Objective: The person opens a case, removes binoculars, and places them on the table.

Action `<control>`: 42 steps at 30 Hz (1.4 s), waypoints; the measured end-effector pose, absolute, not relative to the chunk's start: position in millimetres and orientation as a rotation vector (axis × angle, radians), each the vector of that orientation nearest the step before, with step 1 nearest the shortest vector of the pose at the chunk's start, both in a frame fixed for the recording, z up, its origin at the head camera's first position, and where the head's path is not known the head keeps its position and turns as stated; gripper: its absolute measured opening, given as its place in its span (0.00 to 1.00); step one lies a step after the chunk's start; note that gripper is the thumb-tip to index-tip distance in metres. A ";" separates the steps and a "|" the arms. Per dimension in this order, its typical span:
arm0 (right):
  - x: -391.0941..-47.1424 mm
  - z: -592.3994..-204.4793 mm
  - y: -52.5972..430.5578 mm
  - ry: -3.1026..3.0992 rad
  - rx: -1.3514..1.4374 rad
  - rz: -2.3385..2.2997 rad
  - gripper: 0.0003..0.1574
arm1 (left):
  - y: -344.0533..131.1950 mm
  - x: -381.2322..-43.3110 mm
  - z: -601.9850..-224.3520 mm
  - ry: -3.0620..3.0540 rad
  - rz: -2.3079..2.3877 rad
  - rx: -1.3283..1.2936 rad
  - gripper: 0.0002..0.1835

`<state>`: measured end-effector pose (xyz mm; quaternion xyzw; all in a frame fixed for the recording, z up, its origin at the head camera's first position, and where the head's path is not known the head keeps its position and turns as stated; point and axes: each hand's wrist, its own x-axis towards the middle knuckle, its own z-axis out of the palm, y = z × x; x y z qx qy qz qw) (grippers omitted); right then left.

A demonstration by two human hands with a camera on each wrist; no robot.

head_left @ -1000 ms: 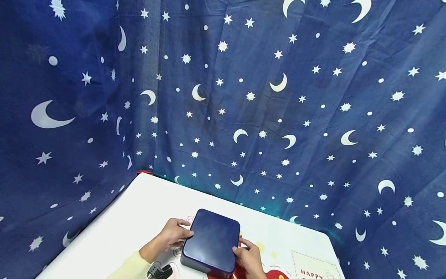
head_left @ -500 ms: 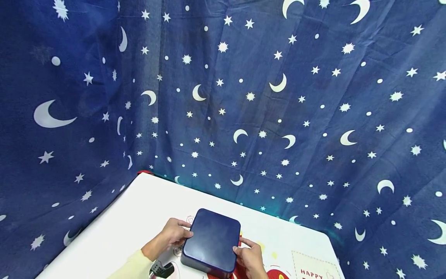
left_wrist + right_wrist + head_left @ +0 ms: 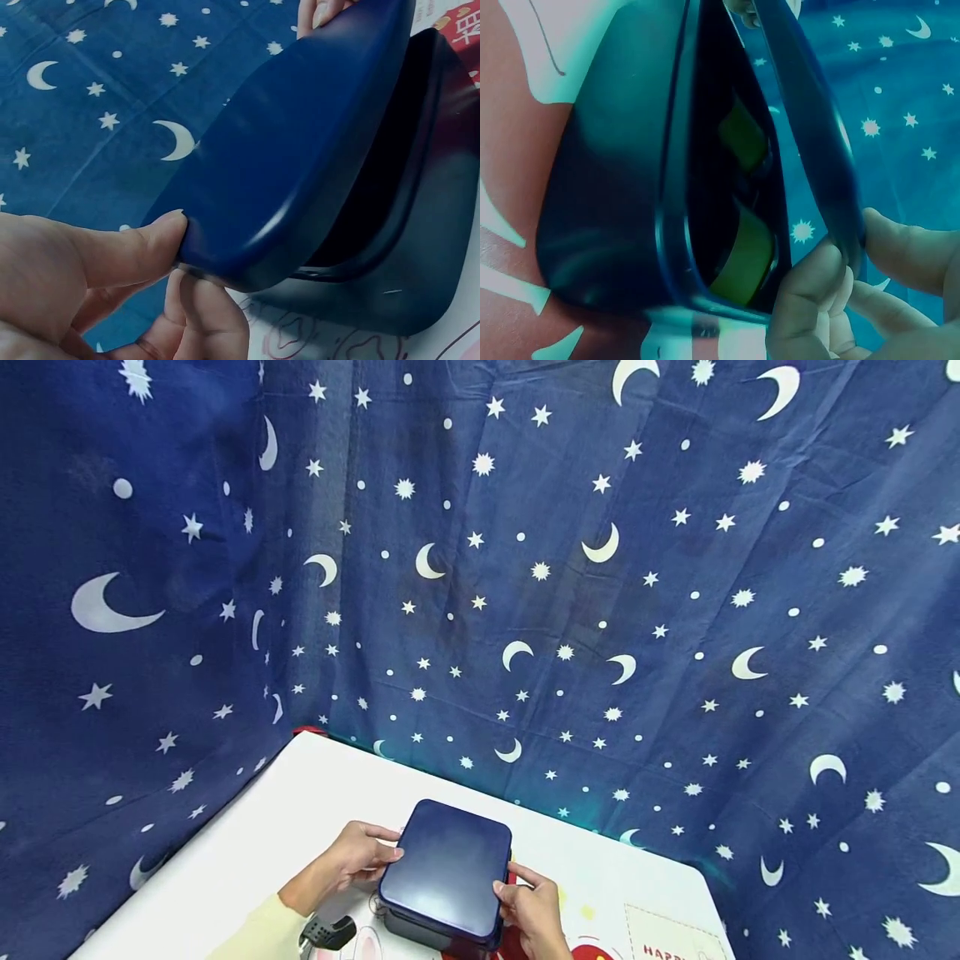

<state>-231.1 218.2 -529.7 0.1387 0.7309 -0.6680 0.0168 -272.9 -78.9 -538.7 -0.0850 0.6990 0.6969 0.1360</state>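
Observation:
A dark blue lid point(image 3: 450, 864) is raised off a dark rectangular box point(image 3: 416, 928); a gap between them shows in both wrist views. My left hand point(image 3: 356, 857) pinches the lid's left edge, thumb on top and fingers below. At the right edge, my right hand point(image 3: 531, 912) grips the lid the same way. Through the gap in the right wrist view, yellow-green pieces point(image 3: 744, 255) show inside the box point(image 3: 615, 187). The rest of the inside is dark or hidden by the lid.
The box stands on a white tablecloth point(image 3: 337, 785) printed with red and yellow figures. A printed "HAPPY" patch point(image 3: 667, 931) lies to the right. Behind and to the left hangs a blue curtain point(image 3: 420, 652) with moons and stars. A dark wrist strap point(image 3: 330, 932) is on the left wrist.
The lid has come up off the box and shifted slightly left, held by both hands. Half a second ago it sat closed on the box.

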 end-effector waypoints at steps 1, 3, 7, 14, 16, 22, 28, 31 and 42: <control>-231.8 -529.5 216.0 2.271 0.430 -2.080 0.39 | -81.8 -273.3 -537.8 2.025 2.015 -0.244 0.21; -233.3 -528.2 212.2 2.267 0.431 -2.082 0.38 | -86.3 -274.6 -534.9 2.028 2.008 -0.251 0.21; -235.4 -523.8 207.0 2.253 0.419 -2.093 0.39 | -93.3 -277.4 -528.9 2.019 2.013 -0.251 0.20; -239.0 -520.2 194.7 2.208 0.375 -2.124 0.39 | -108.5 -277.1 -523.2 1.998 2.037 -0.240 0.22; -240.4 -519.9 190.7 2.195 0.363 -2.125 0.38 | -113.3 -276.7 -520.9 1.998 2.037 -0.232 0.22; -243.8 -517.4 178.1 2.180 0.353 -2.144 0.37 | -126.3 -277.4 -514.9 2.020 2.028 -0.229 0.22; -249.5 -516.0 164.6 2.143 0.318 -2.166 0.38 | -142.3 -279.2 -512.8 2.021 2.030 -0.241 0.22; -251.3 -515.2 158.0 2.129 0.298 -2.178 0.37 | -150.3 -278.8 -511.7 2.020 2.035 -0.212 0.23; -251.5 -513.3 130.8 2.085 0.259 -2.222 0.36 | -180.0 -277.5 -506.5 2.016 2.032 -0.202 0.24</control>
